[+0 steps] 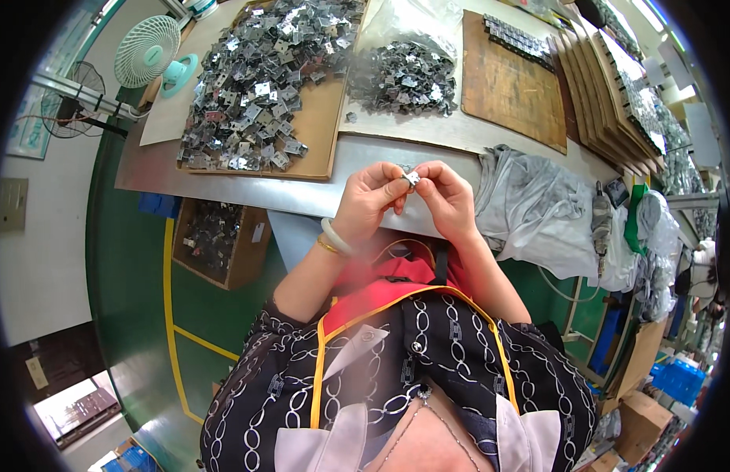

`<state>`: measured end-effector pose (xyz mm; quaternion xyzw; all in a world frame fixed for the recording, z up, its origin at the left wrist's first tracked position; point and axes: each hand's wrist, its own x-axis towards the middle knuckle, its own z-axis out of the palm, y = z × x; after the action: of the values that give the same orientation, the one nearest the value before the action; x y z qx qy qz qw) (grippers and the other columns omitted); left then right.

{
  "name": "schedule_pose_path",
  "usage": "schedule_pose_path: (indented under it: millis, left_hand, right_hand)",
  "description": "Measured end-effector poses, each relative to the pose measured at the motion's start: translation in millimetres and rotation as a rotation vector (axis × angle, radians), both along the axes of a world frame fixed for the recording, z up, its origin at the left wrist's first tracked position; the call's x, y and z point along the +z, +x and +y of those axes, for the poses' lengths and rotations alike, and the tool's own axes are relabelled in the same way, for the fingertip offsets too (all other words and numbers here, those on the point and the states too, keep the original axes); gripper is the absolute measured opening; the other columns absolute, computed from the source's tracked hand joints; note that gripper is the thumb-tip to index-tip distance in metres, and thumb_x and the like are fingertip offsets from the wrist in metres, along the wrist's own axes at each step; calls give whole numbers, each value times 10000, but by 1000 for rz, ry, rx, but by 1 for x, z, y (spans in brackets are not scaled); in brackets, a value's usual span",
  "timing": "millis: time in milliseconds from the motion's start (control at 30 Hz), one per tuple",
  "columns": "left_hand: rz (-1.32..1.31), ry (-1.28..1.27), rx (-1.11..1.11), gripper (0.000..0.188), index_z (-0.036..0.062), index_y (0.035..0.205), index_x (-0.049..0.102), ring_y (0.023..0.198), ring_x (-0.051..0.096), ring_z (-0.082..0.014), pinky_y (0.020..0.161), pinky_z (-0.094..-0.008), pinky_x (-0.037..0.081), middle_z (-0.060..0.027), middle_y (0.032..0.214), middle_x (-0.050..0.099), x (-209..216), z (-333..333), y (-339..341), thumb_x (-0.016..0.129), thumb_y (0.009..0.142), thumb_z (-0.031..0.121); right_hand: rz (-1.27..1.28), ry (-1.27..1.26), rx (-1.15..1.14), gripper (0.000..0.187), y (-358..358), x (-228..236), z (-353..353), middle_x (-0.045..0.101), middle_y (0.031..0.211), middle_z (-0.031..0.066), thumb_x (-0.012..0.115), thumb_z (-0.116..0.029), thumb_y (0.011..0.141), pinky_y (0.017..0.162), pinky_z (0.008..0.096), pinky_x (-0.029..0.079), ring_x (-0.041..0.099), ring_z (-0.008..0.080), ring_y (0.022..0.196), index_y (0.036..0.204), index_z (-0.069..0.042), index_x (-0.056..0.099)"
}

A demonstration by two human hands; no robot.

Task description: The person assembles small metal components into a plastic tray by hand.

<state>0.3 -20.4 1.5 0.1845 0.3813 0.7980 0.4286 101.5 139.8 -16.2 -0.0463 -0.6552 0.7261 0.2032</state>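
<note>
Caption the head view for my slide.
Left hand and right hand pinch a small metal part by the table, with a cardboard tray heaped with parts beyond.

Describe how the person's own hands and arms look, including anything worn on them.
The left hand and right hand are ungloved, the forearms bare. On the left one sit a thick, pale, rounded bangle and a thin gold-coloured bracelet. The black sleeves carry a whitish chain-link print.

No text is reading clearly. A white label [258, 233] is sitting on the cardboard box [248, 256] at centre left of the frame, its print staying too small to read.
</note>
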Motion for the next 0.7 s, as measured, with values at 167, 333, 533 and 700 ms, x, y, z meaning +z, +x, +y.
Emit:
schedule_pose_path:
  millis: [167,333,533,700]
  left_hand:
    - [81,-35,80,65,19,1042,643,755,587,-103,677,-241,482,-22,905,654,3,-2,4,657,980,29]
    - [113,24,151,85,19,1050,640,841,614,-94,760,-243,507,-34,993,681,10,9,16,655,970,-4]
    - [76,18,106,90,24,1055,642,913,629,-82,825,-231,504,-35,1037,692,6,9,24,652,972,-9]
    - [-160,71,116,34,24,1023,616,760,622,-120,697,-274,546,-38,881,647,6,15,26,633,1001,43]
  right_hand:
    - [183,992,-106,144,-9,53,15,659,921,95,703,-18,907,762,294,489,620,181,888,1030,3,632]
    - [-173,221,-174,123,17,21,-6,672,910,22,710,-85,952,731,276,487,581,113,782,1013,11,664]
    - [27,652,-381,120,19,35,-14,673,885,80,748,-30,878,735,311,500,616,199,819,960,3,666]
    - [257,997,-450,155,10,53,1,651,864,116,750,16,794,702,393,508,613,327,804,905,-22,649]
